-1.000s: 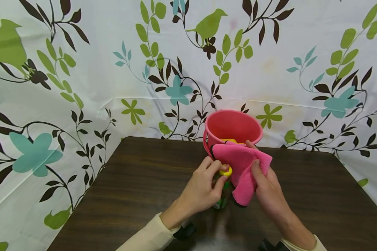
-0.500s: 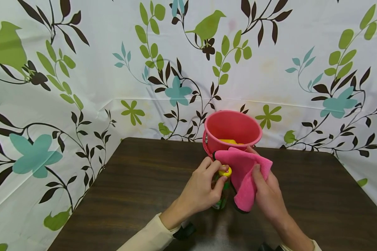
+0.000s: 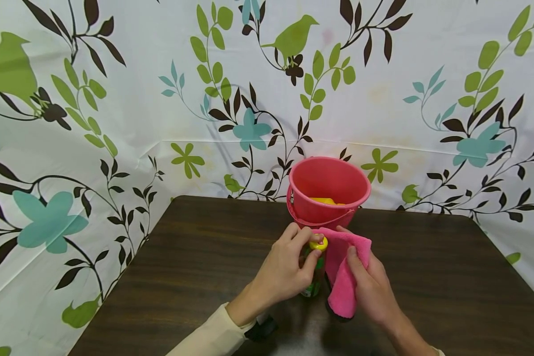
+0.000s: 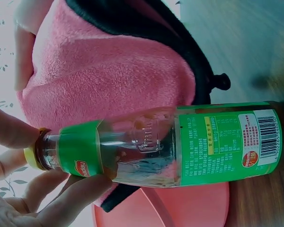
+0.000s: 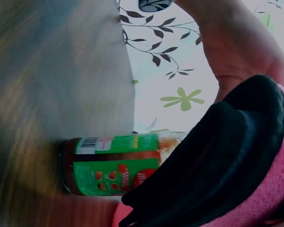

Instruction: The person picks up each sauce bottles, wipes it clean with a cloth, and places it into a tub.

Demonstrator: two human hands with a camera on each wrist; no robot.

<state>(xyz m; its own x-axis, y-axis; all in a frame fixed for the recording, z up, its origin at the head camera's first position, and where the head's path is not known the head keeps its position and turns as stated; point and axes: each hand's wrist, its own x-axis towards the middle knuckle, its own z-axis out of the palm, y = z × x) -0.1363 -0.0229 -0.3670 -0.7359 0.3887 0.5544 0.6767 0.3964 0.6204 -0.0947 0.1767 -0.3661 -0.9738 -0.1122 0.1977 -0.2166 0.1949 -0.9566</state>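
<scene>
A glass bottle [image 4: 137, 146] with green labels and a yellow cap [image 3: 318, 243] stands upright on the dark wooden table [image 3: 196, 257]. My left hand [image 3: 282, 267] pinches it at the cap and neck, one finger lying along the shoulder in the left wrist view. Just to the right, my right hand [image 3: 376, 291] grips a pink cloth [image 3: 343, 289] with black edging, thumb on the near side. The cloth hangs folded close beside the bottle; whether they touch, I cannot tell. In the right wrist view, the cloth [image 5: 227, 156] hides the bottle's upper part.
Behind both hands stands a pink bucket [image 3: 313, 212], its handle hanging at the front. Something yellow [image 3: 325, 200] lies inside, only partly visible. A white sheet [image 3: 151, 113] printed with leaves and birds hangs behind the table and along its left side.
My right hand has moved down and slightly left with the cloth, uncovering the bucket's front and handle. The left hand and the bottle have stayed in place.
</scene>
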